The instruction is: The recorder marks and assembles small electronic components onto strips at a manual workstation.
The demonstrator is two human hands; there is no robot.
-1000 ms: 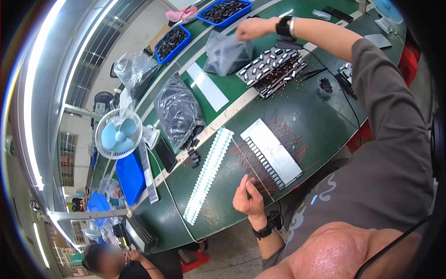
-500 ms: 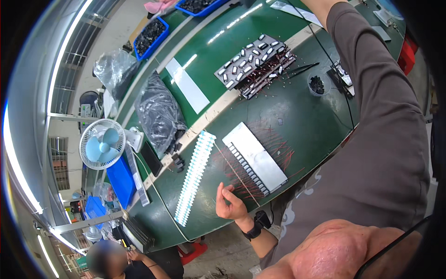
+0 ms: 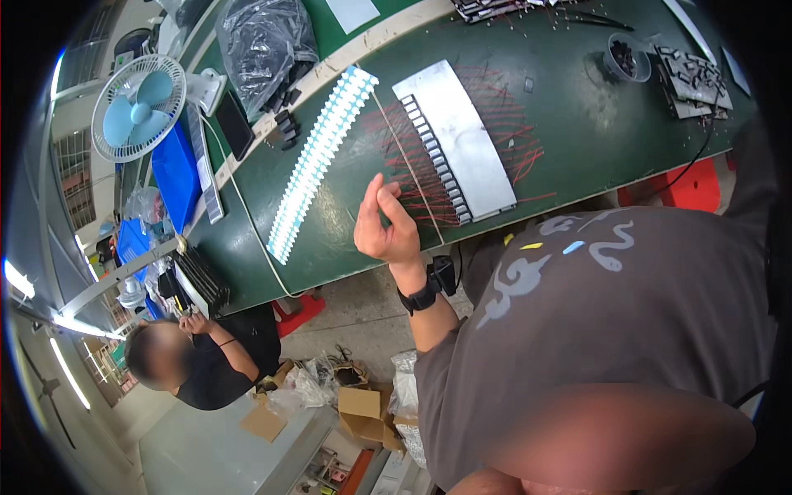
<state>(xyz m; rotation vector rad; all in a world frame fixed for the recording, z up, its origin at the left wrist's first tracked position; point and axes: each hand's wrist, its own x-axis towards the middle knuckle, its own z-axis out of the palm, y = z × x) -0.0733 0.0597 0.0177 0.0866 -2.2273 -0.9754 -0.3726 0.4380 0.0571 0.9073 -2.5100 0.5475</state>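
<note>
My left hand (image 3: 386, 221), a dark band with a small black device on its wrist, hovers by the table's near edge. Its fingers are curled with the tips drawn together; anything between them is too small to make out. Beyond it lies a silver metal plate (image 3: 464, 136), with a row of small silver-and-black parts (image 3: 435, 161) along its left side. Thin red wires (image 3: 503, 132) fan out on both sides of the plate. To the hand's left is a long white and light-blue strip with toothed edges (image 3: 323, 161). My right hand is out of view; only its sleeve (image 3: 747, 173) shows at the right.
A round tub of black pieces (image 3: 627, 58) and a stack of boards with small parts (image 3: 693, 82) stand at right. Farther left are a plastic bag (image 3: 268, 49), phone (image 3: 234, 125), fan (image 3: 139, 107) and blue tray (image 3: 175, 173). A co-worker (image 3: 223, 363) sits at lower left.
The view has shifted, so the table sits higher in it. My right arm has come back from the far side of the table toward the right edge. My left hand stays curled near the plate.
</note>
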